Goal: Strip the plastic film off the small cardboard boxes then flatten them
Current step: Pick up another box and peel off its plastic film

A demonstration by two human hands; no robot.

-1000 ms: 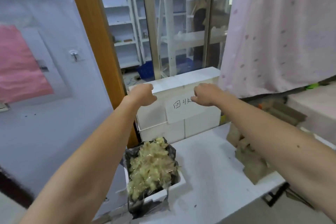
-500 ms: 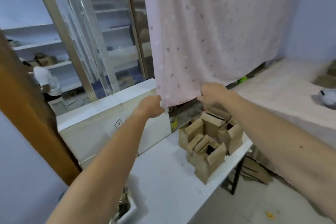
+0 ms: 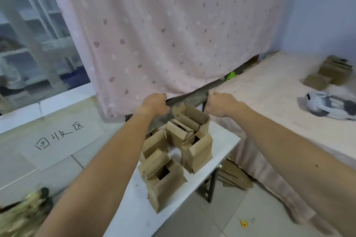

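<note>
Several small brown cardboard boxes stand with open flaps in a cluster at the right end of the white table. My left hand hovers above the far side of the cluster, fingers curled shut, holding nothing I can see. My right hand is stretched out to the right of the boxes, over the table's far right corner, fingers also curled with nothing in them. No plastic film is visible on the boxes.
A white foam bin with a handwritten label sits at the left. A black-lined bin of crumpled film shows bottom left. A pink curtain hangs behind. A bed on the right carries a toy car and more cardboard.
The view has swung right, from the white foam bin and film bin to the cardboard boxes. Both hands travelled right with it and stay curled and empty.
</note>
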